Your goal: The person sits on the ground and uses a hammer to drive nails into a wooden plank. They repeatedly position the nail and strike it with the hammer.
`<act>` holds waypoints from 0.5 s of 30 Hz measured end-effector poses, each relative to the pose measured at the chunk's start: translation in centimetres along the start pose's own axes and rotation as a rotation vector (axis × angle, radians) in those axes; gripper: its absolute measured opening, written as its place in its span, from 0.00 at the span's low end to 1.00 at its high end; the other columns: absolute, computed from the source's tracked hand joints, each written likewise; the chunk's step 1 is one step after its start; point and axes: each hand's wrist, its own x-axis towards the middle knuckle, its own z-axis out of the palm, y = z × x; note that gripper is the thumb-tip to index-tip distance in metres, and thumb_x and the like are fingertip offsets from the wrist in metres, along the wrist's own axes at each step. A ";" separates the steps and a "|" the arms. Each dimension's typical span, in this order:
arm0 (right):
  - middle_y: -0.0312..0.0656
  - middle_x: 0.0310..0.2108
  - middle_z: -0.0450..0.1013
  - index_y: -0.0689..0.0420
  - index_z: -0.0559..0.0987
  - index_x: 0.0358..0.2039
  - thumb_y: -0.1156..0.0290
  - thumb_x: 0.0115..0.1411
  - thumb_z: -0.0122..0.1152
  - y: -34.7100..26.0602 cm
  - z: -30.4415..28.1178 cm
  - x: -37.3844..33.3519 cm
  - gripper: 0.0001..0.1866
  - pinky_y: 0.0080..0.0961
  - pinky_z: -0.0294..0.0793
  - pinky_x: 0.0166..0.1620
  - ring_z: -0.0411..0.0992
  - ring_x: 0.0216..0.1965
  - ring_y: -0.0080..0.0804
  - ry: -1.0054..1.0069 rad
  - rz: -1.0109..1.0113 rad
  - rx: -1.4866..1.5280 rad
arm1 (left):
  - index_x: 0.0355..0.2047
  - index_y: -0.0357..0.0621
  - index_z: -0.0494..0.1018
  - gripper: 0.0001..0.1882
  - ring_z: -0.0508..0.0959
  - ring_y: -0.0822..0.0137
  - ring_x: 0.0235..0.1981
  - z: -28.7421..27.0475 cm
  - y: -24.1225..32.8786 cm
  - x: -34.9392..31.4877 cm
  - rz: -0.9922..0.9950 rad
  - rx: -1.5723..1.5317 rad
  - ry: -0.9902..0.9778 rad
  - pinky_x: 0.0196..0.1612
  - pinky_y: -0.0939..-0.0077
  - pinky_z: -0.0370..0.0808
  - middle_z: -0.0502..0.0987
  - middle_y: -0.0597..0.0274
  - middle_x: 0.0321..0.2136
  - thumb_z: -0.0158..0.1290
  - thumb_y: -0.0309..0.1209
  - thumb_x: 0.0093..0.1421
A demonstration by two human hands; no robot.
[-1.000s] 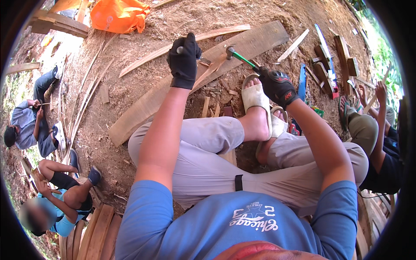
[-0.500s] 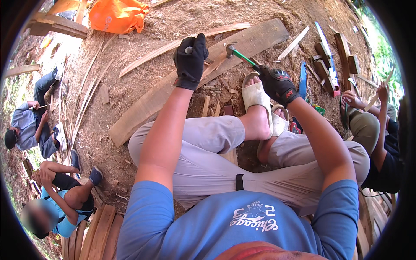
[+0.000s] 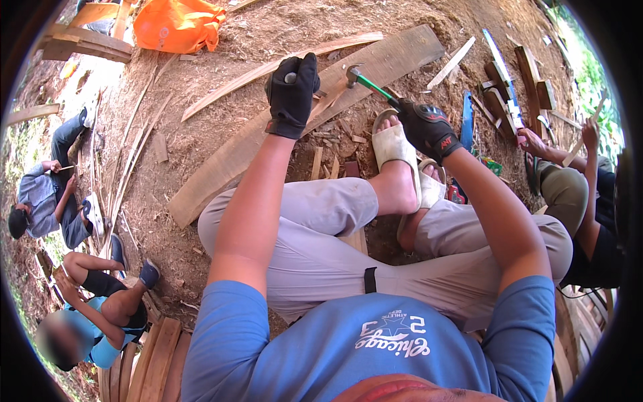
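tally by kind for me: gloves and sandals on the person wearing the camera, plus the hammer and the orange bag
Black gloves: 2
White sandals: 2
Green-handled hammer: 1
Orange bag: 1
Total: 6

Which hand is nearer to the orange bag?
Left. The left hand is apart from the orange bag, to its right and closer to the wearer; the right hand, gripping the hammer, is farther right and closer still.
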 end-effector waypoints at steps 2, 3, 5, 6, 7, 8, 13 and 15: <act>0.54 0.35 0.81 0.52 0.79 0.56 0.66 0.69 0.55 -0.2 -0.1 0.0 0.16 0.48 0.78 0.37 0.80 0.36 0.56 0.014 -0.019 0.001 | 0.24 0.43 0.71 0.19 0.68 0.75 0.20 -0.1 -0.2 -0.1 -0.005 -0.006 -0.003 0.29 0.72 0.70 0.69 0.69 0.18 0.55 0.34 0.74; 0.53 0.34 0.81 0.53 0.79 0.55 0.66 0.68 0.55 -0.2 0.0 -0.1 0.17 0.48 0.78 0.36 0.81 0.36 0.55 0.044 -0.049 -0.001 | 0.24 0.43 0.71 0.19 0.68 0.75 0.20 -0.1 -0.3 -0.2 -0.008 -0.009 -0.006 0.29 0.72 0.69 0.69 0.69 0.18 0.54 0.33 0.74; 0.53 0.34 0.81 0.53 0.79 0.55 0.66 0.67 0.56 -0.2 0.1 -0.2 0.17 0.48 0.79 0.36 0.81 0.35 0.55 0.072 -0.077 -0.005 | 0.24 0.43 0.70 0.19 0.67 0.75 0.20 -0.2 -0.4 -0.1 0.010 0.008 -0.005 0.28 0.72 0.69 0.68 0.69 0.18 0.54 0.33 0.75; 0.53 0.34 0.81 0.54 0.79 0.54 0.66 0.67 0.56 0.0 0.2 -0.1 0.17 0.48 0.79 0.36 0.81 0.35 0.55 0.071 -0.074 -0.008 | 0.24 0.43 0.70 0.19 0.67 0.75 0.20 -0.2 -0.4 -0.1 0.020 0.016 -0.006 0.28 0.72 0.68 0.68 0.69 0.18 0.54 0.33 0.75; 0.53 0.34 0.81 0.54 0.79 0.54 0.66 0.68 0.56 0.2 0.4 0.0 0.16 0.48 0.79 0.36 0.81 0.36 0.55 0.069 -0.071 -0.011 | 0.24 0.43 0.70 0.19 0.67 0.75 0.20 -0.1 -0.4 -0.1 0.019 0.020 -0.003 0.28 0.72 0.68 0.68 0.69 0.18 0.54 0.33 0.75; 0.53 0.34 0.81 0.54 0.79 0.54 0.66 0.68 0.55 0.4 0.5 0.0 0.16 0.49 0.79 0.36 0.81 0.36 0.55 0.057 -0.049 -0.013 | 0.24 0.43 0.70 0.19 0.67 0.75 0.20 0.0 -0.4 -0.1 0.019 0.024 0.000 0.27 0.72 0.68 0.68 0.69 0.18 0.54 0.33 0.75; 0.52 0.34 0.81 0.54 0.79 0.51 0.64 0.70 0.55 -0.3 -0.3 0.0 0.13 0.50 0.79 0.37 0.81 0.36 0.56 0.080 -0.055 0.048 | 0.24 0.43 0.69 0.19 0.68 0.75 0.20 0.3 -0.3 -0.1 -0.010 -0.004 0.000 0.27 0.72 0.68 0.69 0.68 0.18 0.54 0.34 0.75; 0.52 0.34 0.81 0.54 0.79 0.49 0.64 0.70 0.56 -0.9 -2.6 0.5 0.12 0.50 0.79 0.35 0.81 0.35 0.55 0.120 -0.106 0.017 | 0.24 0.44 0.69 0.19 0.68 0.75 0.20 0.3 -0.3 -0.1 0.001 0.042 -0.003 0.27 0.73 0.68 0.69 0.69 0.18 0.54 0.35 0.75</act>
